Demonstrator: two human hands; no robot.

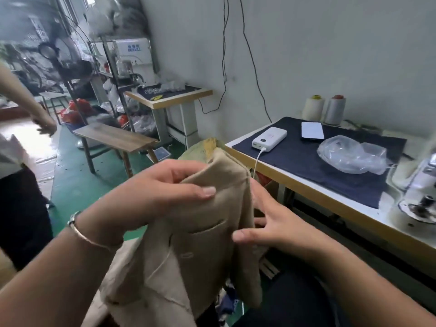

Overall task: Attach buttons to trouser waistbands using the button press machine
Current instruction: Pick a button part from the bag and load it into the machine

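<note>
The upper edge of a pair of beige trousers (203, 234) is pinched in the grip of the left hand (151, 197), thumb laid across the front of the cloth and fingers curled behind a fold. The right hand (271, 223) is held against the garment's right edge with fingers spread and nearly straight; nothing is clasped in it, and the thumb tip is pressed beside a slanted pocket opening. The trousers are held up in the air in front of the person, above the lap, with the lower cloth hanging down and a loose thread trailing along it. A thin bracelet (89, 239) is worn on the left wrist.

To the right, a surface (330, 199) with a pale wooden edge is covered by a dark blue cloth (306, 161). On that cloth a white power bank (270, 138) with a plugged-in cable, a phone (312, 130) and a crumpled clear plastic bag (351, 154) are laid. Two thread cones (324, 109) are stood near the wall. The metal base of a machine (422, 197) is seen blurred at the far right edge. Another person's arm (28, 102) is visible at the left.
</note>
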